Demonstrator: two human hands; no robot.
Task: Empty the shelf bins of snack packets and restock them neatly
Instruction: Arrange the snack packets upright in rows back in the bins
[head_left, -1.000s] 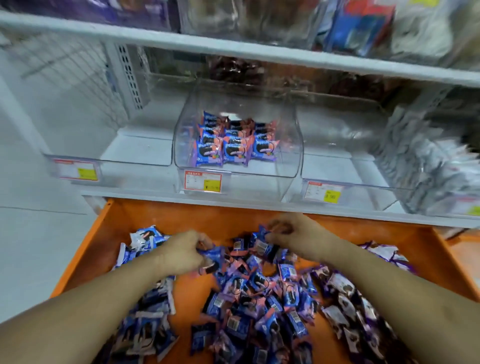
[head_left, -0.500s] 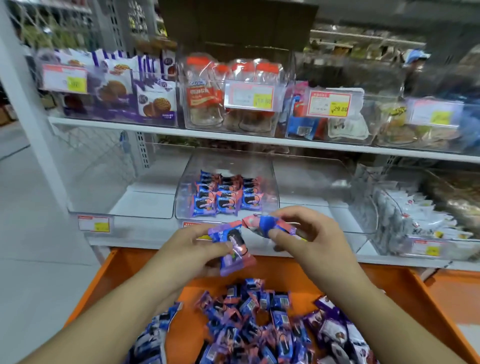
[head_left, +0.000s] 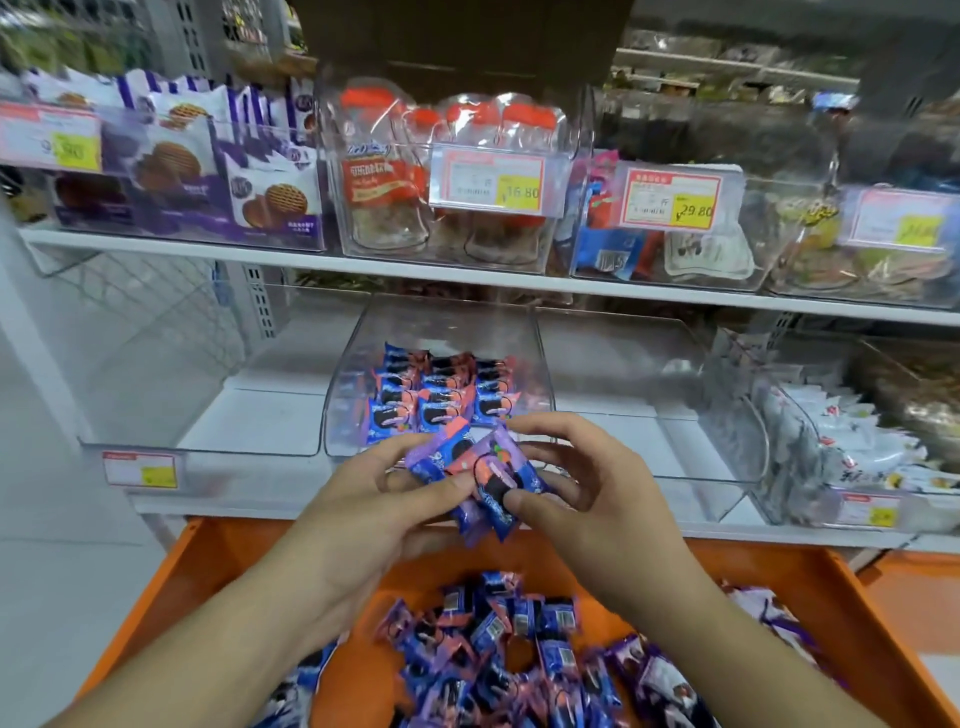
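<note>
- Both hands meet in front of the middle shelf's front edge, above the far edge of the orange tray (head_left: 810, 582).
- The left hand (head_left: 358, 499) has thumb and fingers curled round a small stack of blue-and-pink packets (head_left: 475, 480); the right hand (head_left: 582, 488) pinches the same stack from the other side, thumb on the front packet. They look to be squaring the packets up together.
- The stack sits just in front of the clear middle bin (head_left: 441, 332), not yet inside it.
- Done so far, as I judge it: the middle bin holds about 3 neat columns of the same packets (head_left: 431, 395) at its back, laid flat and overlapping; its front part is bare.
- The bin to its left (head_left: 208, 441) and the bin to its right (head_left: 649, 395) appear to hold nothing, though glare makes the right one hard to read.
- At the shelf's right end, a bin of white packets (head_left: 852, 441) is full and looks untouched.
- Left to do: a loose heap of blue-and-pink packets (head_left: 509, 654) lies in the middle of the tray, with purple-and-white ones (head_left: 675, 680) toward its right side and more at its left edge.
- My reading: restocking is at an early stage, with most of the stock in the tray.
</note>
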